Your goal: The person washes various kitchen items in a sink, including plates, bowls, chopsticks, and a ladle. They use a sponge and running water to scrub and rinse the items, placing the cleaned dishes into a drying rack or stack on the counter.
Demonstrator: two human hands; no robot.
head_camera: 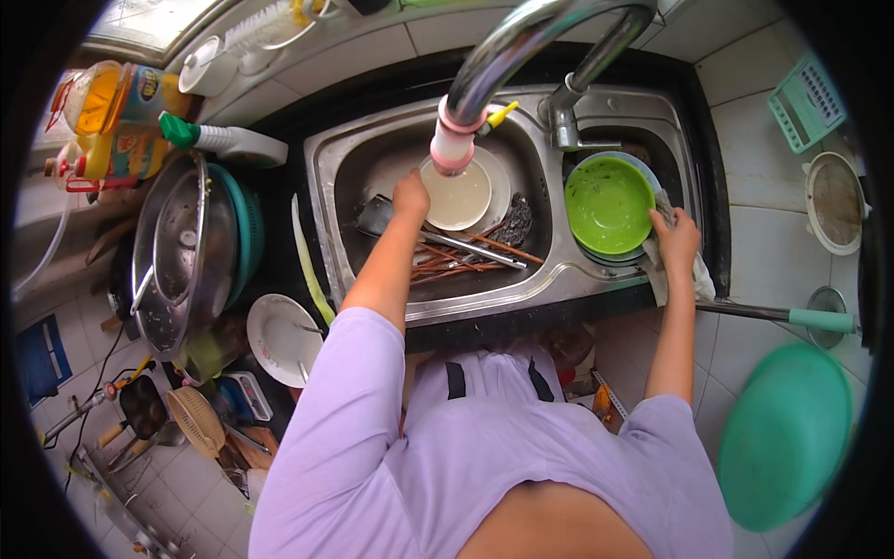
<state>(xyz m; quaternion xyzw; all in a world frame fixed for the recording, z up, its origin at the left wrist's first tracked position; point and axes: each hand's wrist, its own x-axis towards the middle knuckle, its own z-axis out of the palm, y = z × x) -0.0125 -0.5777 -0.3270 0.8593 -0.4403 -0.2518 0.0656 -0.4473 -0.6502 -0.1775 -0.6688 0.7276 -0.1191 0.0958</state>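
Observation:
My left hand (pixel 411 193) grips the left rim of a pale bowl (pixel 457 195) with cloudy liquid in it, in the large left basin (pixel 370 157). A white plate (pixel 497 178) lies partly beneath that bowl. Below them are several brown chopsticks (pixel 447 265), a metal-handled utensil (pixel 475 250) and a dark scouring pad (pixel 515 220). My right hand (pixel 679 237) pinches a greyish cloth (pixel 653 255) at the right rim of a green bowl (pixel 609 202). That bowl sits on other dishes in the small right basin; specks of residue mark its inside.
A chrome faucet (pixel 517 49) with a pink-ringed spout arches over the left basin. On the left stand metal basins (pixel 185 237), a spray bottle (pixel 237 145), a white bowl (pixel 281 335) and a long green-white vegetable piece (pixel 307 258). A green plastic basin (pixel 786 437) is at right.

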